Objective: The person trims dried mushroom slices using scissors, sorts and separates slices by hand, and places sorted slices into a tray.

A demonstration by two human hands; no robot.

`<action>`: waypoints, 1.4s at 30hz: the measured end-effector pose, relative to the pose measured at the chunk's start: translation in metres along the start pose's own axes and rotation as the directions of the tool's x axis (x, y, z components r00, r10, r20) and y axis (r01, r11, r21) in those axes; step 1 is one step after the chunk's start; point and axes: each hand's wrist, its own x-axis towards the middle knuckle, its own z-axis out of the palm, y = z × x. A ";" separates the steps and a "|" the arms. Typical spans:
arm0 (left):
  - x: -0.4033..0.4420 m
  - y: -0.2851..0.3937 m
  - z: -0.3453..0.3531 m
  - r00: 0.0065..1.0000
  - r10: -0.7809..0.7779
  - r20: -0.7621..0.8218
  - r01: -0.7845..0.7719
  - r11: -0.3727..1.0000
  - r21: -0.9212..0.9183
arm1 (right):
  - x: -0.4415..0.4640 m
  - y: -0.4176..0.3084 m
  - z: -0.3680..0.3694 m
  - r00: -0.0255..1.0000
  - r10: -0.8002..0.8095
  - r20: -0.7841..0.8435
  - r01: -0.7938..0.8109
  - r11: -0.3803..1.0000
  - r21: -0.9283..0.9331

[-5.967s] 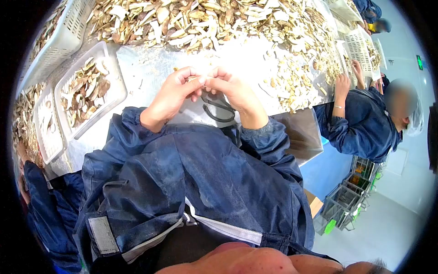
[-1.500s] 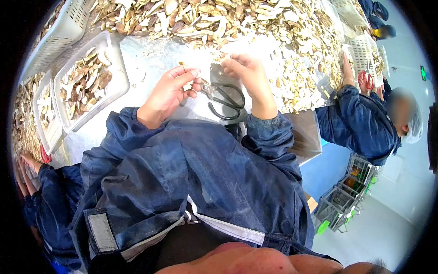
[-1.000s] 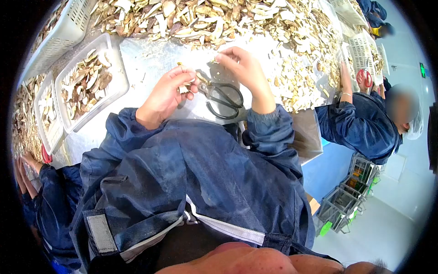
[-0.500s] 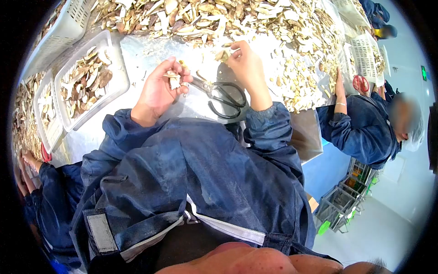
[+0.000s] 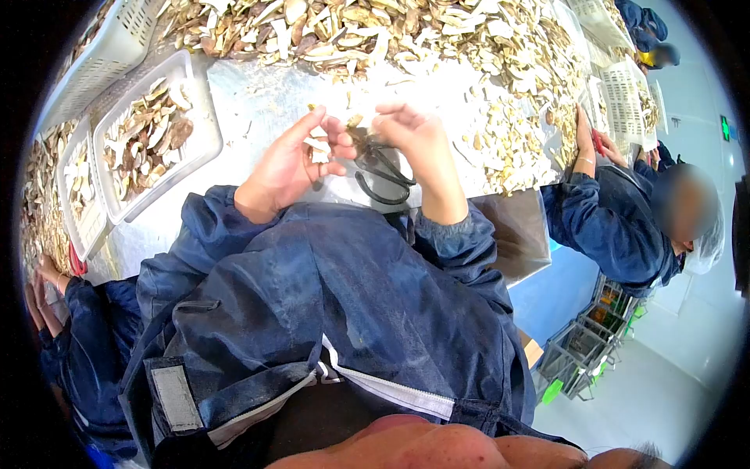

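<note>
My left hand (image 5: 285, 168) is closed, with the palm turned up around pale dried mushroom slices (image 5: 319, 146). Close beside it, my right hand (image 5: 422, 141) pinches a darker mushroom piece (image 5: 355, 123) at its fingertips, slightly blurred. Scissors (image 5: 383, 184) with black handles lie on the metal table under my hands. Their blades are mostly covered by my fingers and the piece. Beyond both hands spreads a large heap of sliced dried mushrooms (image 5: 375, 39).
To the left stand a clear plastic tray (image 5: 207, 144) with mushroom slices and a white perforated basket (image 5: 125, 47). Small pale pieces (image 5: 508, 156) lie on the right. A co-worker (image 5: 617, 207) works at the right side; another person's hand (image 5: 51, 273) shows at far left.
My right hand has come back from the heap's edge toward my left hand, bringing a mushroom piece. My left hand has shifted slightly right. The co-worker on the right has moved a hand.
</note>
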 end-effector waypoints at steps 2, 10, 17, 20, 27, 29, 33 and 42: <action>0.001 -0.002 0.002 0.997 -0.033 0.066 0.036 0.998 -0.045 | -0.006 -0.001 0.011 0.996 0.001 0.086 -0.004 0.999 0.037; -0.001 -0.003 -0.012 0.993 -0.060 0.105 0.065 0.997 -0.046 | 0.019 0.016 0.009 0.857 -0.462 0.228 0.422 0.376 -0.825; -0.001 0.000 -0.008 0.997 -0.055 0.045 0.056 0.998 -0.016 | 0.027 0.028 0.002 0.812 -0.560 0.166 0.383 0.295 -0.875; -0.001 0.000 -0.008 0.997 -0.057 0.059 0.058 0.998 -0.005 | 0.025 0.027 0.001 0.814 -0.571 0.108 0.331 0.303 -0.894; -0.002 0.000 -0.006 0.994 -0.057 0.094 0.062 0.997 -0.046 | 0.026 0.032 -0.015 0.855 -0.517 -0.025 0.224 0.413 -0.883; -0.002 -0.001 -0.004 0.994 -0.057 0.094 0.064 0.996 -0.063 | 0.024 0.031 -0.018 0.850 -0.527 -0.016 0.228 0.395 -0.890; -0.001 -0.004 -0.007 0.994 -0.065 0.093 0.072 0.995 -0.069 | 0.020 0.020 -0.024 0.840 -0.537 -0.079 0.179 0.411 -0.894; 0.001 -0.009 -0.009 0.990 -0.097 0.102 0.101 0.994 -0.037 | 0.014 0.017 -0.003 0.940 -0.338 -0.050 0.144 0.527 -0.837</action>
